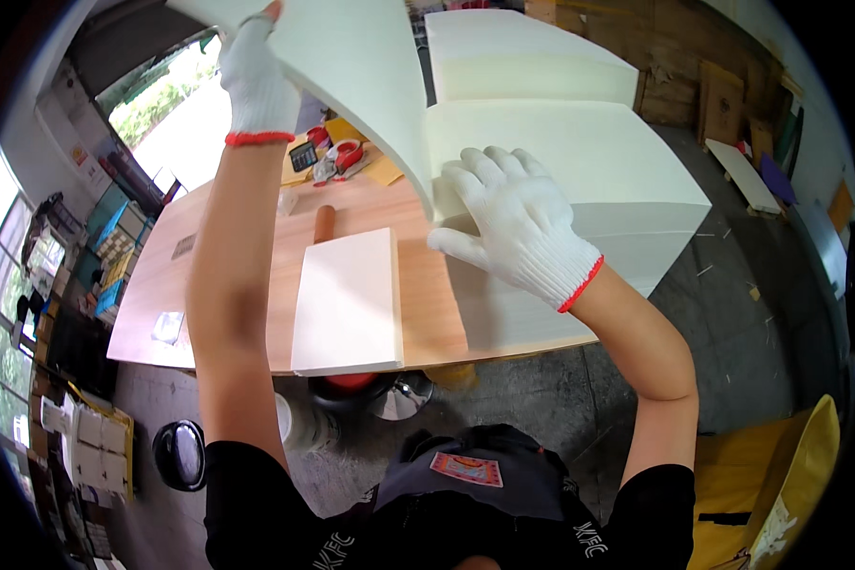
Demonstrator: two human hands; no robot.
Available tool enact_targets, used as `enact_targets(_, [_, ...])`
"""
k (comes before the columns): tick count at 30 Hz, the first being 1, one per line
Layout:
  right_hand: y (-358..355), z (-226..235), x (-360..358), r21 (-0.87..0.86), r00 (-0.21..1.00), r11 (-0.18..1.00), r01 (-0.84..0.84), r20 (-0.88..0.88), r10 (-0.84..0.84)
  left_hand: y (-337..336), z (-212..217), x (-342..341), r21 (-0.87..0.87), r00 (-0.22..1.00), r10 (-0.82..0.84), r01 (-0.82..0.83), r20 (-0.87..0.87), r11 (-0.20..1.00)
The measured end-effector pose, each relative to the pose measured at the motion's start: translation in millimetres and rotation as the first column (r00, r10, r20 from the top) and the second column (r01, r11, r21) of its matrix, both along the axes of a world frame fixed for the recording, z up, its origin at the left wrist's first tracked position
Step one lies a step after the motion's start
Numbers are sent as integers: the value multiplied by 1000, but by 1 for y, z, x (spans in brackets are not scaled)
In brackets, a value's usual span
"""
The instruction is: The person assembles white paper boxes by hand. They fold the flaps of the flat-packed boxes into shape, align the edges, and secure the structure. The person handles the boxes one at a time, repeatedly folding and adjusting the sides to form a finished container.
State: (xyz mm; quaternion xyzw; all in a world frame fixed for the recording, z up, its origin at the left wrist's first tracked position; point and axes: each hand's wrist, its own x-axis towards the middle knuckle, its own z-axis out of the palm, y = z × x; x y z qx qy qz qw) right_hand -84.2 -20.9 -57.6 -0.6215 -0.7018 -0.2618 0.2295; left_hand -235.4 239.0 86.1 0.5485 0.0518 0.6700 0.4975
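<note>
My left hand (pixel 255 90), in a white knit glove with a red cuff, is raised at the upper left. It is closed on the edge of a large white paper sheet (pixel 361 71), which curves up from the stack; whether it is one sheet or several I cannot tell. My right hand (pixel 515 218), gloved alike, lies flat with fingers spread on the tall stack of large white paper (pixel 627 157). A smaller stack of white paper (pixel 347 304) sits at the table's near edge, left of the big stack.
The wooden table (pixel 427 323) also bears a brown wooden handle (pixel 325 223), a tape dispenser (pixel 348 155) and a black calculator (pixel 303 156). Another tall paper stack (pixel 532 57) stands behind. A white bucket (pixel 304 423) is under the near edge, and a yellow bin (pixel 779 484) stands at lower right.
</note>
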Motion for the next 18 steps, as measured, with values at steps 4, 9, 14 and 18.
enact_targets(4, [7, -21, -11, 1, 1000, 1000, 25, 17, -25, -13, -52, -51, -134, 981, 36, -11, 191, 991])
enact_targets(9, [9, -24, -10, 7, 992, 998, 58, 109, -58, -5, -116, -86, -295, 944, 133, -41, 302, 955])
enact_targets(14, [0, -22, -6, 12, 981, 995, 100, 168, -100, -10, -153, -107, -470, 917, 167, 25, 362, 883])
enact_targets(18, [12, -10, -59, 118, 983, 983, -138, 142, 120, -31, -197, -128, -458, 900, 136, 77, 414, 886])
